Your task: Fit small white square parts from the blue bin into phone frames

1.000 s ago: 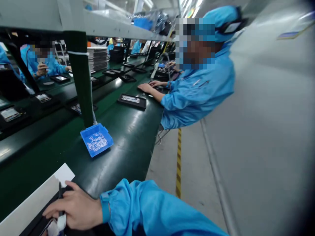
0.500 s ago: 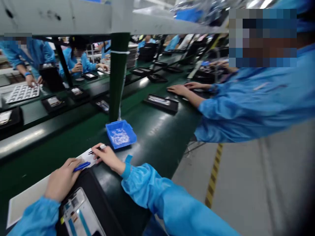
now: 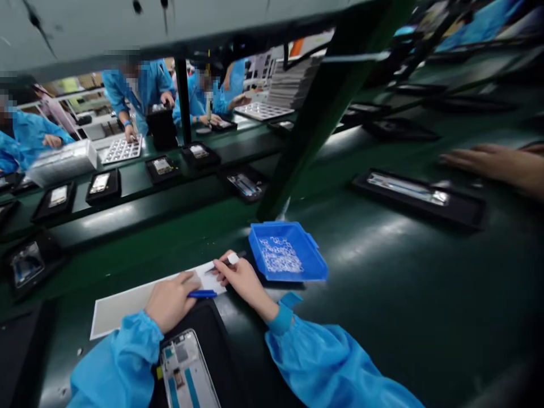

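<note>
My left hand rests on a pale sheet with a white end, pressing on it. Its fingers are closed round a slim blue pen-like tool, whose kind I cannot make out. At the sheet's white end my right hand is closed on dark tweezers, with their tips pointing left over the sheet. A white cover sits on one of its fingertips. Just below my left hand, a phone housing with blue strips lies in a black tray.
A blue bin of small white pieces stands right of my right hand, near a green post. Another black tray lies further right, by a co-worker's hand. Across the line, several people work behind trays.
The view has swung left, so my hands, the sheet and the bin appear further right. The co-worker on the right is mostly out of view. Both my hands keep their holds.
</note>
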{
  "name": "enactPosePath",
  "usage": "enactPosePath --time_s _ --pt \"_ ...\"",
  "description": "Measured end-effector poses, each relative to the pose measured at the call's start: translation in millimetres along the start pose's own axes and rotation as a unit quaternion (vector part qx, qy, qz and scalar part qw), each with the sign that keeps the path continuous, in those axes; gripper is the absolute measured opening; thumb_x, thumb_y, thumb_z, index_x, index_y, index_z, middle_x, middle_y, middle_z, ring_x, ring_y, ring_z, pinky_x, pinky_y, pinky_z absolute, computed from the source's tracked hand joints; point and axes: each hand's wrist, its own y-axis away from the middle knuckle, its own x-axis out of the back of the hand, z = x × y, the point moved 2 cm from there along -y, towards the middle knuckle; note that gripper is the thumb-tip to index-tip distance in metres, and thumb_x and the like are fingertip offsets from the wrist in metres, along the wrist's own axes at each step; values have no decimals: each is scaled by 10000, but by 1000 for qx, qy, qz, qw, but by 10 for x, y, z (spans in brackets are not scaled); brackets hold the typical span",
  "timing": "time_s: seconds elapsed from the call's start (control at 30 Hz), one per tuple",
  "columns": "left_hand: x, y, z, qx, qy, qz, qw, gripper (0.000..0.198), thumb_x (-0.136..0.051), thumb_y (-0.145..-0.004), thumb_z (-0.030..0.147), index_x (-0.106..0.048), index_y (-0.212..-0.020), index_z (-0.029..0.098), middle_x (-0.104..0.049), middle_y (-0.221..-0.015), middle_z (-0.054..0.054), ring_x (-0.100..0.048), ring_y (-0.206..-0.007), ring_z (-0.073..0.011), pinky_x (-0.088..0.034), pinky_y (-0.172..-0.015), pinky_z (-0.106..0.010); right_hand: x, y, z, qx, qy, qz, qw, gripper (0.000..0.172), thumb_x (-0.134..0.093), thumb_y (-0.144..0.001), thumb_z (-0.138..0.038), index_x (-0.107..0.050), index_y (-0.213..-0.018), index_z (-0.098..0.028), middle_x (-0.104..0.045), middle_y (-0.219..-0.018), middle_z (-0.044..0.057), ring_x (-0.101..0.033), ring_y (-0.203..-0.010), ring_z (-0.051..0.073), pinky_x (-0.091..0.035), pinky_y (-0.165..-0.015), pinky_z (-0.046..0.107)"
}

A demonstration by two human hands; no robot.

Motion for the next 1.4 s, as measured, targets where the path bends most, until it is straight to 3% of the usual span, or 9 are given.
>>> enactPosePath --time_s 0.17,0.3,0.53,0.83,1.03,1.2,1.4 --pt "-20 -5 -10 -1 7 17 1000 364 -495 -941 229 -647 -1255 331 -519 -1477 -1 -655 -1158 -244 -535 -1002 -403 -26 -10 -16 29 12 -1 1000 475 -659 -744 -658 -559 -745 -194 -658 -615 36 -624 -502 182 -530 -458 269" --pt "-27 8 -13 2 7 18 1000 362 -496 -944 238 -645 -1260 331 -510 -1485 -1 -662 -1147 -249 -535 -1002 -416 -31 3 -15 31 19 -7 999 403 -683 -726 -582 -579 -749 -194 -638 -612 14 -611 -491 173 -528 -458 266" --pt "28 11 11 1 -9 -4 1000 398 -480 -960 236 -595 -1327 343 -481 -1507 -16 -639 -1188 -254 -538 -998 -414 -52 25 35 29 28 13 999 332 -675 -730 -499 -531 -832 -218 -651 -642 0 -670 -572 198 -542 -503 262" --pt "40 -14 36 5 -40 -29 999 393 -488 -965 246 -585 -1330 354 -445 -1533 -13 -654 -1157 -267 -560 -959 -426 -58 82 1 57 91 13 994 328 -622 -818 -523 -522 -759 -217 -594 -564 -10 -639 -527 202 -516 -508 272" --pt "32 -24 28 4 -42 -25 999 382 -490 -968 252 -594 -1314 376 -447 -1528 -8 -664 -1138 -253 -570 -936 -395 -100 96 -45 83 138 35 986 238 -600 -831 -445 -526 -802 -220 -628 -621 -3 -630 -553 193 -474 -537 262" --pt "33 -30 33 9 -49 -34 998 390 -490 -973 257 -579 -1335 370 -445 -1527 -26 -664 -1139 -262 -573 -930 -398 -114 90 -78 94 162 44 981 252 -645 -800 -415 -497 -719 -226 -631 -617 -5 -642 -582 195 -465 -586 261" --pt "17 -29 23 5 -43 -25 999 379 -484 -976 264 -584 -1326 369 -438 -1533 -16 -667 -1132 -264 -572 -934 -407 -110 79 -13 83 167 59 981 231 -643 -821 -398 -506 -750 -226 -664 -652 18 -672 -619 218 -470 -572 270"
